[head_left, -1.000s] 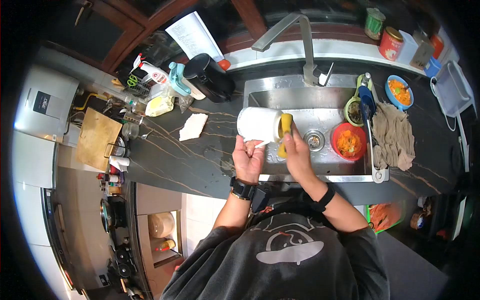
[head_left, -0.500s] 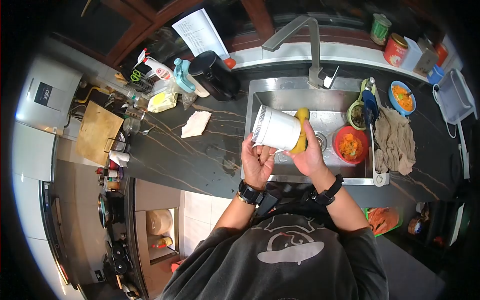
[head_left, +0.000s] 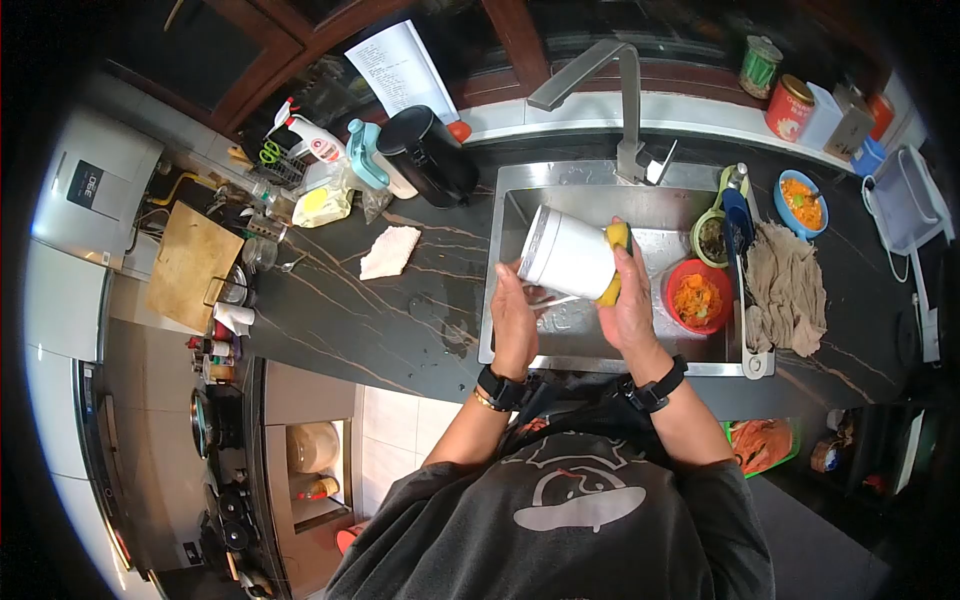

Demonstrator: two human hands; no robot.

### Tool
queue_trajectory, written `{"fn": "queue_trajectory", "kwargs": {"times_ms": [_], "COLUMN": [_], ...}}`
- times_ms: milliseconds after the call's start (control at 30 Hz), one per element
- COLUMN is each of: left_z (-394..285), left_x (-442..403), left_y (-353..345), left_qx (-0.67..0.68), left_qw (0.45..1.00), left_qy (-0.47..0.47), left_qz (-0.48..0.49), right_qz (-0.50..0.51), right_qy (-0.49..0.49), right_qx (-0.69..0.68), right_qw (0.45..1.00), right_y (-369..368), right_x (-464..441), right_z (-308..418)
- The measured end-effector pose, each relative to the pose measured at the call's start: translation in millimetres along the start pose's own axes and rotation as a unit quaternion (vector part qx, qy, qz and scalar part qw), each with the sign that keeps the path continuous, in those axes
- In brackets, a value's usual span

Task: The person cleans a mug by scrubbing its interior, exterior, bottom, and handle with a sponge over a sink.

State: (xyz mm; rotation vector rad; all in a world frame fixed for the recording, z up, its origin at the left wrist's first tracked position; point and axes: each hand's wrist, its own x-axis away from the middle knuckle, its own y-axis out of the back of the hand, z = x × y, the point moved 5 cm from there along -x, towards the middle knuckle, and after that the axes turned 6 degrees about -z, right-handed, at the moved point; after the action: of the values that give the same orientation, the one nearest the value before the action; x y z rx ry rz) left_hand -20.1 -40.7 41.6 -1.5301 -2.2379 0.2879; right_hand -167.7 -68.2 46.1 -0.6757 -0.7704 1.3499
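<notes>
The cup (head_left: pixel 572 255) tilts over the sink's (head_left: pixel 650 345) left side, between the hands; left hand's (head_left: pixel 515 325) fingers clamp its base end; right hand's (head_left: pixel 630 308) grip the sponge (head_left: pixel 611 290) at its other end.

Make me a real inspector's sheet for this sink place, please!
Surface: dark counter has water drops left of the sink.
Job's things: white container tilted above the sink; yellow sponge at its right end.
Clutter: red bowl of orange bits in the sink; brown cloth right of it.
Grippers: bare hands; left hand at the container, right hand on the sponge.
Cables: white cable at far right.
Surroundings: faucet behind the sink.
</notes>
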Motion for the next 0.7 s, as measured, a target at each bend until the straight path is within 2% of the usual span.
{"fn": "queue_trajectory", "kwargs": {"times_ms": [33, 67, 100, 133, 167, 200, 233, 267, 300, 333, 367, 400, 433, 500, 533, 600, 700], "left_z": [-4, -6, -15, -39, -53, -48, -51, -44, -36, -40, -37, -32, -25, -15, -13, -10, -18], "left_x": [-5, -4, 0, 17, 31, 27, 27, 20, 18, 20, 20, 19, 17, 14, 12, 10, 12], "left_y": [7, 10, 6, -9, -24, -22, -21, -17, -14, -16, -16, -15, -14, -11, -8, -5, -9], "left_qx": [-0.12, -0.235, -0.235, -0.369, -0.488, -0.35, -0.351, -0.294, -0.229, -0.261, -0.261, -0.182, -0.103, -0.104, -0.074, 0.005, 0.008], "left_qw": [0.981, 0.925, 0.926, 0.836, 0.715, 0.86, 0.86, 0.923, 0.959, 0.947, 0.948, 0.97, 0.984, 0.987, 0.994, 0.998, 0.999], "left_qy": [-0.151, -0.296, -0.295, -0.405, -0.501, -0.367, -0.366, -0.225, -0.079, -0.02, -0.019, 0.009, 0.038, 0.014, 0.026, 0.053, 0.039], "left_qz": [-0.011, -0.022, -0.022, -0.018, -0.013, 0.053, 0.053, 0.1, 0.145, 0.185, 0.183, 0.163, 0.143, 0.12, 0.077, 0.028, 0.024], "right_qz": [0.0, 0.026, 0.052, 0.05, 0.033, 0.017, 0.016, 0.009, 0.001, 0.0, 0.036, 0.072, 0.072, 0.079, 0.08, 0.122, 0.145], "right_qy": [0.0, 0.017, 0.033, 0.032, 0.013, -0.007, -0.008, -0.011, -0.014, -0.015, 0.012, 0.04, 0.04, -0.001, -0.001, 0.095, 0.132], "right_qx": [0.0, 0.045, 0.089, 0.089, 0.074, 0.059, 0.059, 0.102, 0.145, 0.145, 0.213, 0.279, 0.278, 0.253, 0.254, 0.3, 0.331], "right_qw": [1.0, 0.999, 0.994, 0.994, 0.997, 0.998, 0.998, 0.995, 0.989, 0.989, 0.976, 0.957, 0.957, 0.964, 0.964, 0.941, 0.923], "right_y": [1, 0, -1, -2, -2, -1, -1, 0, 1, 2, 0, -3, -3, -4, -7, -20, -20], "right_x": [-1, -1, 0, 2, 2, 3, 3, 3, 3, 4, 5, 5, 4, 4, 6, 16, 23], "right_z": [1, 4, 6, 6, 5, 3, 3, 2, 1, 2, 4, 6, 7, 7, 10, 23, 26]}}
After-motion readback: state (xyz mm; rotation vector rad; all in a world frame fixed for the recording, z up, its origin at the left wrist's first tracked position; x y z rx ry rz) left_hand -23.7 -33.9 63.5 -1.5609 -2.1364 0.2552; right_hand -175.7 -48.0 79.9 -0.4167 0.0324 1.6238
